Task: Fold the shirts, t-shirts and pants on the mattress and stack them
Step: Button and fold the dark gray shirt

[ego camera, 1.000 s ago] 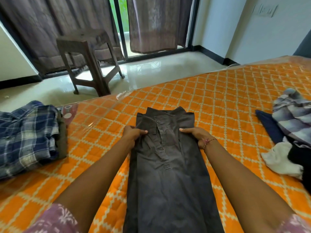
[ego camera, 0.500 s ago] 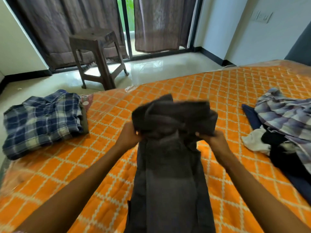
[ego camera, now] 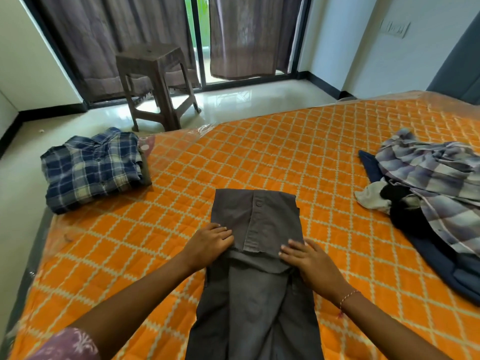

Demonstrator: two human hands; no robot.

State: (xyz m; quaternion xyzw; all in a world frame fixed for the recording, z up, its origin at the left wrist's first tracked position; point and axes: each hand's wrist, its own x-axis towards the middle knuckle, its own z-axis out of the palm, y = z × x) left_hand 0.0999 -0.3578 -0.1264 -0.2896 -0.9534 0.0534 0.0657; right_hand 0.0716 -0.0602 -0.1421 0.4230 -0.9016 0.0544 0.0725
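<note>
Both flat, the left hand [ego camera: 209, 244] and right hand [ego camera: 307, 258] press the grey shirt [ego camera: 255, 222]; its lower end is cropped.

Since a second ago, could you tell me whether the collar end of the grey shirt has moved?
Yes. The collar end has been folded back toward the person over the grey shirt, away from the stool; both hands now press it flat.

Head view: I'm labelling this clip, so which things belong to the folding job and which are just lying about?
Job: grey shirt, left hand, right hand, mattress, folded blue plaid shirt, unfolded clothes pile.

Lying about: stool, curtains.
</note>
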